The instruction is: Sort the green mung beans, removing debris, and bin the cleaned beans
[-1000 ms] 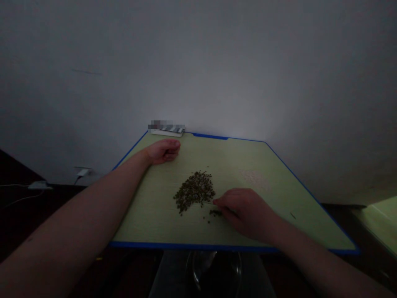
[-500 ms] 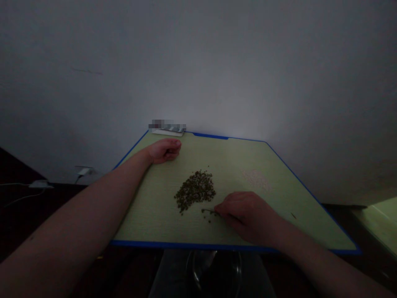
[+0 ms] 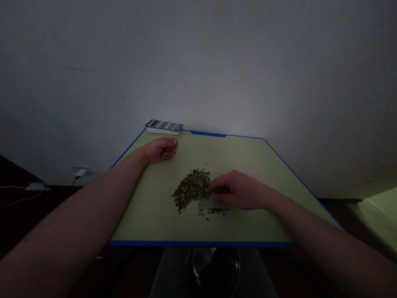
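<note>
A loose heap of small dark greenish-brown beans or seeds (image 3: 190, 190) lies in the middle of the table (image 3: 149, 223). My right hand (image 3: 240, 190) reaches to the heap's right edge, thumb and fingers drawn together. A short light piece, apparently a thin stick (image 3: 226, 188), shows between its fingers; the fingertips are dim and blurred. Just below that hand, a small scattered row of the same seeds (image 3: 217, 210) is apart from the heap. My left hand (image 3: 161, 149) rests on the table at the far left, fingers curled into a loose fist with nothing visible in it.
A phone (image 3: 164, 125) lies on a white box near the far left corner. Pale small bits (image 3: 252, 171) lie behind my right hand, partly hidden. A shiny metal bowl (image 3: 214, 269) sits below the front edge. The wall (image 3: 217, 70) rises behind the table.
My right hand has moved up and away from the front edge, from the small seed row to the heap's right side. My left hand stays in place; the view has shifted slightly.
</note>
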`<state>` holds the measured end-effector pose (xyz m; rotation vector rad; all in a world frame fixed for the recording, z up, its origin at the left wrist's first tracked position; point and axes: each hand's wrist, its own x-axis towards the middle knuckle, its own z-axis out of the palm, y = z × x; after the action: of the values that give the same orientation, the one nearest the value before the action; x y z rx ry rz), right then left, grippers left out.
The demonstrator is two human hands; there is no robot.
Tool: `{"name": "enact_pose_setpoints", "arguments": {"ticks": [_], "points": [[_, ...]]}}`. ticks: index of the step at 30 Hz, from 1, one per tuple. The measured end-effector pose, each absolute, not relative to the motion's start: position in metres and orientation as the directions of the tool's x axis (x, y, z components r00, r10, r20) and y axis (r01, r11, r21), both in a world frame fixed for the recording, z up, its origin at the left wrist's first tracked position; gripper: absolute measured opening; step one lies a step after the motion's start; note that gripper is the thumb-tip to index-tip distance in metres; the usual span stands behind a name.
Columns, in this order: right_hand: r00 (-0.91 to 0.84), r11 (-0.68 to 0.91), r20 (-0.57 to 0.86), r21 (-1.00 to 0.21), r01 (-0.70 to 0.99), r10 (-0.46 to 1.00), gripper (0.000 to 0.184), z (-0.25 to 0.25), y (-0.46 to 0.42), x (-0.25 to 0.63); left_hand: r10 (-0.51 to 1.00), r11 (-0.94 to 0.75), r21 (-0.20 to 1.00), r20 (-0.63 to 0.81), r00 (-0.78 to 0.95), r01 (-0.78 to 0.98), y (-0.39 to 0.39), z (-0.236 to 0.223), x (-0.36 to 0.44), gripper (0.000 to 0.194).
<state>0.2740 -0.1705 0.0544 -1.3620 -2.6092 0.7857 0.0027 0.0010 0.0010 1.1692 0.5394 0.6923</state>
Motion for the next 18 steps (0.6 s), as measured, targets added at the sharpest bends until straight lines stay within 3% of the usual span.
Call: {"name": "enact_pose_setpoints", "arguments": {"ticks": [7,18], "points": [[-0.576,0.46,-0.226,-0.41,0.787,0.785,0.016,0.056,-0.176,0.28,0.726,0.225,0.952,-0.022,0.688,-0.207,0.001,0.001,0.003,0.035],[-0.352,0.205,-0.28,-0.444,0.872,0.893,0.015,0.048,-0.212,0.293,0.738,0.251,0.941,-0.034,0.674,-0.227,0.001,0.0,0.003,0.033]]}}
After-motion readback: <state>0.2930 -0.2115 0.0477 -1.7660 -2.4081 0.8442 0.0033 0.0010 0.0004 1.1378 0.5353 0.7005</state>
